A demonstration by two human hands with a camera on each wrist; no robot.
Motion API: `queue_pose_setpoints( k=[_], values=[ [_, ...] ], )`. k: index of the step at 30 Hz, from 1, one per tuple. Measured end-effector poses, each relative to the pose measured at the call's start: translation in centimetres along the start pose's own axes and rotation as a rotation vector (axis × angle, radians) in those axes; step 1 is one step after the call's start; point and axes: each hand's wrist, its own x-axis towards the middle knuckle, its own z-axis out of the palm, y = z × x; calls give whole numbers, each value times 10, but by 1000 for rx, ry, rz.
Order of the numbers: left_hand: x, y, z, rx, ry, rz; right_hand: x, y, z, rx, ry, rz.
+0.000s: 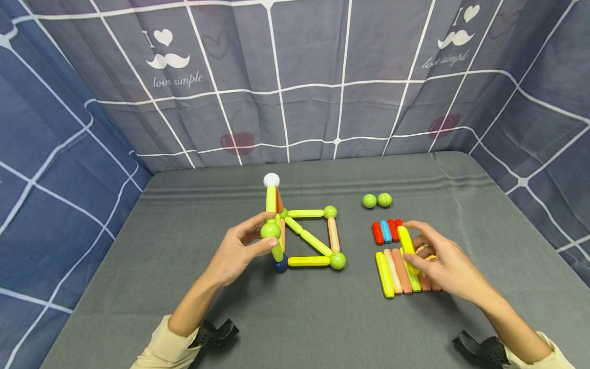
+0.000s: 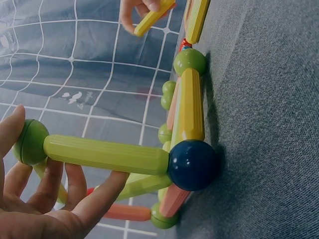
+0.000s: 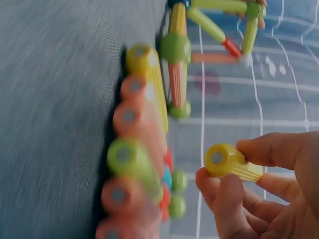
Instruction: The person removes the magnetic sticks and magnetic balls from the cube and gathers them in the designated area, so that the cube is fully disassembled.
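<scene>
My left hand (image 1: 237, 253) holds a green ball (image 1: 270, 230) at a raised corner of a frame of magnetic sticks and balls. From that ball a light green stick (image 2: 107, 154) runs down to a dark blue ball (image 2: 194, 165) on the table. A white ball (image 1: 271, 180) tops the raised part. The flat part has a diagonal of light green and yellow sticks (image 1: 315, 242) and a green ball (image 1: 338, 261) at its near right corner. My right hand (image 1: 444, 264) pinches a yellow magnetic stick (image 3: 232, 162), lifted above a row of sticks.
Below the right hand lies a row of yellow, orange and green sticks (image 1: 385, 275). Behind it are short red and blue sticks (image 1: 385, 231), then two loose green balls (image 1: 369, 201). A patterned curtain (image 1: 309, 118) encloses the back and sides of the grey table (image 1: 322, 323).
</scene>
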Motion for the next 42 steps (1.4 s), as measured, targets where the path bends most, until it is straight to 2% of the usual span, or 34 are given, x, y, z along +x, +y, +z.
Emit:
queue_pose_setpoints(
  k=[7, 16, 25, 34, 42],
  values=[
    [0, 0, -1, 4, 1, 0, -16, 25, -27, -137, 39, 92],
    [0, 0, -1, -3, 2, -9, -25, 52, -41, -298, -21, 205],
    [0, 0, 0, 10, 4, -12, -27, 67, -42, -325, -110, 250],
    [0, 0, 1, 21, 3, -7, -28, 68, -43, -264, -171, 318],
    [-1, -1, 0, 24, 7, 0, -26, 59, -45, -321, -114, 289]
  ],
)
